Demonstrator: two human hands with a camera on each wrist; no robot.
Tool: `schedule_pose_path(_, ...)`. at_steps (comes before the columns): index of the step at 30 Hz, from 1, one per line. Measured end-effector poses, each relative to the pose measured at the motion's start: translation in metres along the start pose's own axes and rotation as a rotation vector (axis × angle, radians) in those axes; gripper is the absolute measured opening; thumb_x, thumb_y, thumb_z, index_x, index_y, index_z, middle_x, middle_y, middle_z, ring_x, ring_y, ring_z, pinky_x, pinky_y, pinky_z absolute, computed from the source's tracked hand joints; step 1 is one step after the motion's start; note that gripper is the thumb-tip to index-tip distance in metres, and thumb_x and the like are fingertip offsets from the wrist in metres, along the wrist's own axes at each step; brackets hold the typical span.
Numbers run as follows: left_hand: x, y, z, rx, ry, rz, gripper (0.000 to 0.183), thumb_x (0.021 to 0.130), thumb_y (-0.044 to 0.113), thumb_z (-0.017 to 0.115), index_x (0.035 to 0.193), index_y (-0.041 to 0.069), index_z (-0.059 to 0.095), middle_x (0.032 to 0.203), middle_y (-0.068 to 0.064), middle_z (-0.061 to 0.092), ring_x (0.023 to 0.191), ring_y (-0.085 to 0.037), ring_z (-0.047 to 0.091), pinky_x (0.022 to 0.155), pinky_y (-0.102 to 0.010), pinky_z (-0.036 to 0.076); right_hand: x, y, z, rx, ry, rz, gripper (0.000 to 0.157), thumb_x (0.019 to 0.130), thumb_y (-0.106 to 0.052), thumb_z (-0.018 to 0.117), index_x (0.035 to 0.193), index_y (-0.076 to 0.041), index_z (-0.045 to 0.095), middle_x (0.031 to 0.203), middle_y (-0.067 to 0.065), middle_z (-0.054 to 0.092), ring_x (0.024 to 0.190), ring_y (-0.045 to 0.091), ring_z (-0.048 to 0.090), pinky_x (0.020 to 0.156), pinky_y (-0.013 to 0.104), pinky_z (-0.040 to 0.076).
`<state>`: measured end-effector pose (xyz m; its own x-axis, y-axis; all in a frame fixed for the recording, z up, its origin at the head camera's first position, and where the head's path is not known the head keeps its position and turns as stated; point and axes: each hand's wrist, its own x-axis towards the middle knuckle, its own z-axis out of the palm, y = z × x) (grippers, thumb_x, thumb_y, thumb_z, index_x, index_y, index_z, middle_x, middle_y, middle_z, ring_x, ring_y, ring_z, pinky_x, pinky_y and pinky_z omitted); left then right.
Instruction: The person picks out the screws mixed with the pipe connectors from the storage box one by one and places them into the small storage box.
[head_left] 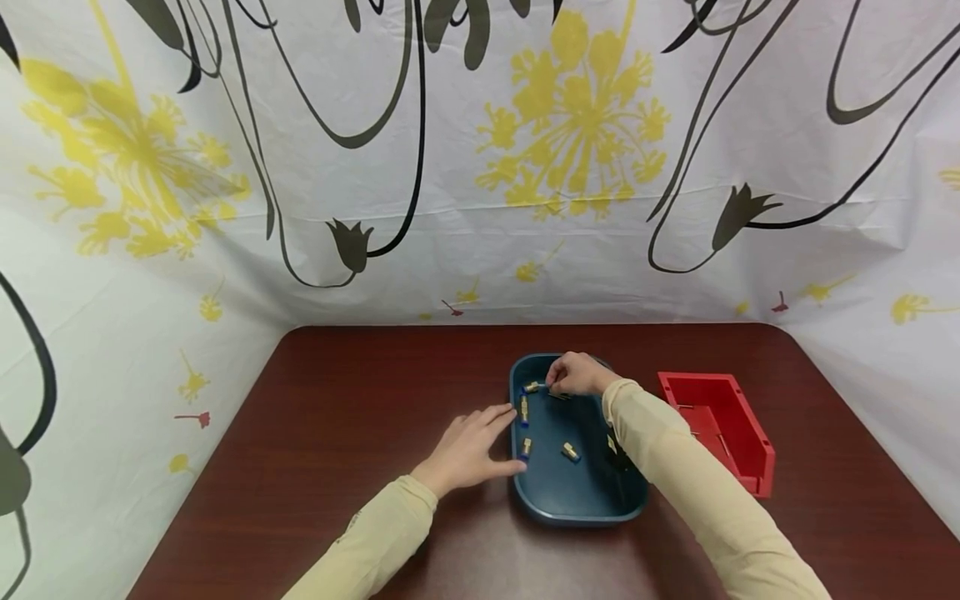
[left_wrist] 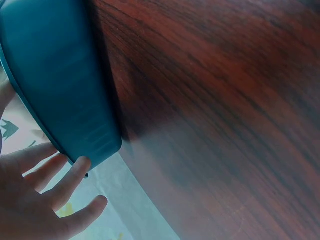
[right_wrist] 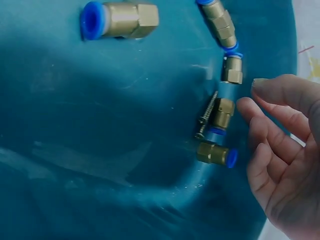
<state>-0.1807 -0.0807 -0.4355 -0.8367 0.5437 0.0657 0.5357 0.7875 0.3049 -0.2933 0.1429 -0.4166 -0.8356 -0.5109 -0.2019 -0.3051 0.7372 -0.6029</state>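
Observation:
A blue tray (head_left: 585,492) holds several brass push-in tube fittings (head_left: 571,452) with blue collars. My left hand (head_left: 468,450) is at the tray's left side, fingers spread, fingertips on the rim in the left wrist view. Inside the tray's far end is my right hand (head_left: 579,373). The right wrist view shows its thumb and fingers loosely bent with nothing between them, just beside a brass fitting (right_wrist: 223,114). Two screws (right_wrist: 207,116) lie against that fitting. Another fitting (right_wrist: 217,154) lies nearby, and a larger-looking one (right_wrist: 120,20) sits farther off.
A red bin (head_left: 757,446) with a few screws (head_left: 723,446) stands right of the tray, beyond my right forearm. Both are on a dark wooden table (head_left: 360,400). A patterned white cloth (head_left: 450,167) hangs behind it and along the sides.

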Motion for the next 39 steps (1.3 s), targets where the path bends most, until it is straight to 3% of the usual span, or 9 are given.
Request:
schedule_pose_path(20,-0.001,0.002,-0.002,0.004,-0.004,0.001,0.077,0.076,0.062,0.052,0.135,0.014,0.038,0.136,-0.001,0.034,0.117,-0.02,0.039,0.092,-0.044,0.032,0.003,0.011,0.007,-0.094,0.046,0.052,0.01,0.08,-0.006,0.06,0.087,-0.003,0.065,0.077,0.001,0.059,0.066,0.014,0.052,0.064,0.032,0.045)
schedule_pose_path(39,-0.001,0.0,-0.001,-0.001,0.003,0.002,0.077,0.076,0.062,0.051,0.135,0.014,0.038,0.136,-0.001,0.036,0.116,-0.019,0.039,0.092,-0.043,0.032,0.003,0.008,0.025,-0.126,0.013,0.082,0.012,0.074,-0.005,0.067,0.085,-0.009,0.064,0.075,0.0,0.056,0.066,0.014,0.052,0.061,0.032,0.044)
